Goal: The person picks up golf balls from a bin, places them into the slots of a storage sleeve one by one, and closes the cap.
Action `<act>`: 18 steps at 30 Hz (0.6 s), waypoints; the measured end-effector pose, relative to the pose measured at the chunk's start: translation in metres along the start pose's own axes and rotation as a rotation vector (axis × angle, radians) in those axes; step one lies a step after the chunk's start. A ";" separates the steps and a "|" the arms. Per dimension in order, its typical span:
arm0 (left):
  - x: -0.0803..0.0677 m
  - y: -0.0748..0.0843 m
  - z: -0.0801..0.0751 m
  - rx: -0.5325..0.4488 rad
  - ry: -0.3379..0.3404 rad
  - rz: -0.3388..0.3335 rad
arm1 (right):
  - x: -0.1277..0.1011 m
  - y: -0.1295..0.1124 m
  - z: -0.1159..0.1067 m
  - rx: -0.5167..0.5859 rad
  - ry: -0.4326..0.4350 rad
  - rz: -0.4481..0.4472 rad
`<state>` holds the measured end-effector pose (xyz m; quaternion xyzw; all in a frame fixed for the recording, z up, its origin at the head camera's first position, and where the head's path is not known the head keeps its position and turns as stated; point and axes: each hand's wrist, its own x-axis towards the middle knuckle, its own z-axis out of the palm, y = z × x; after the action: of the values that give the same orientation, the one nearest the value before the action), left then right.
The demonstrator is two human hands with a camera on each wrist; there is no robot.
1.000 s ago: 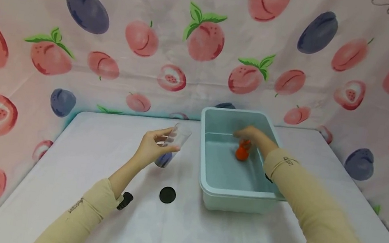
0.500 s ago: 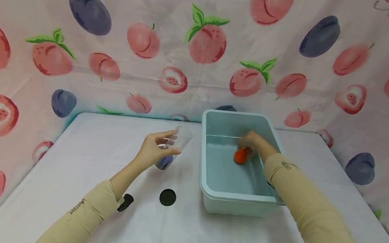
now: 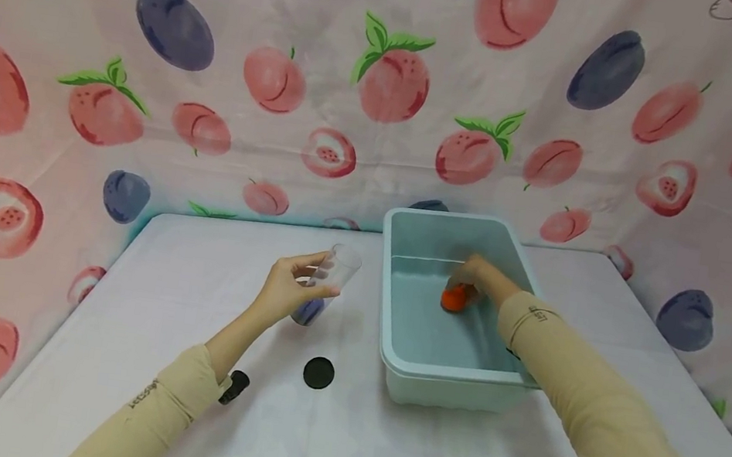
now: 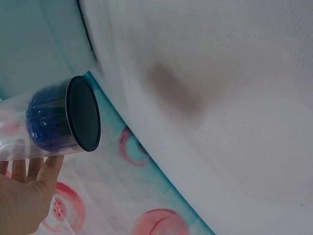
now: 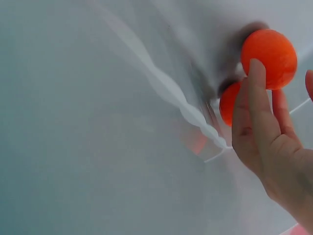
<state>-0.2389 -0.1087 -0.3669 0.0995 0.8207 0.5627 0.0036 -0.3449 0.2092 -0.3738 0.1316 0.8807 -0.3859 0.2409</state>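
My left hand [image 3: 287, 288] grips a clear plastic tube [image 3: 336, 267], tilted above the white table left of the bin. Inside its lower end, against a black end cap [image 4: 84, 113], sits a dark blue ball [image 4: 44, 120]. The tube's upper end faces toward the bin. My right hand [image 5: 274, 142] reaches down inside the pale blue bin [image 3: 420, 363] among orange balls. Its fingers lie against one orange ball [image 5: 269, 56], while the thumb tip shows apart from it at the view's edge. A second orange ball [image 5: 227, 105] is partly hidden behind the fingers.
A round black lid [image 3: 318, 372] lies flat on the white table [image 3: 175, 287], in front of the tube and left of the bin. A small black object [image 3: 234, 388] shows beside the left sleeve. Behind the table hangs a fruit-print cloth [image 3: 269, 121].
My right hand has lowered slightly onto the orange balls and its motion blur has gone; the front ball has shifted a little in the bin. The left hand keeps the tube nearly still.
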 end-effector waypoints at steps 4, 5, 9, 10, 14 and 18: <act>-0.001 0.001 0.003 0.000 0.002 0.005 | 0.138 0.058 0.005 0.010 -0.048 0.023; -0.001 0.001 0.003 0.000 0.000 0.003 | 0.175 0.075 0.006 0.023 -0.071 0.020; -0.003 0.002 0.004 0.002 -0.010 -0.006 | 0.251 0.105 0.010 0.020 -0.104 0.044; -0.004 0.002 0.004 0.003 -0.009 -0.006 | 0.238 0.100 0.011 0.004 -0.100 0.029; -0.004 0.000 0.002 0.009 -0.002 0.018 | 0.103 0.042 0.012 -0.065 -0.070 0.023; -0.002 -0.002 0.002 -0.001 -0.002 0.025 | -0.008 -0.006 0.009 -0.081 -0.083 -0.004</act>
<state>-0.2367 -0.1083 -0.3692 0.1101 0.8190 0.5631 -0.0026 -0.3375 0.1985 -0.3707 0.1040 0.8853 -0.3553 0.2815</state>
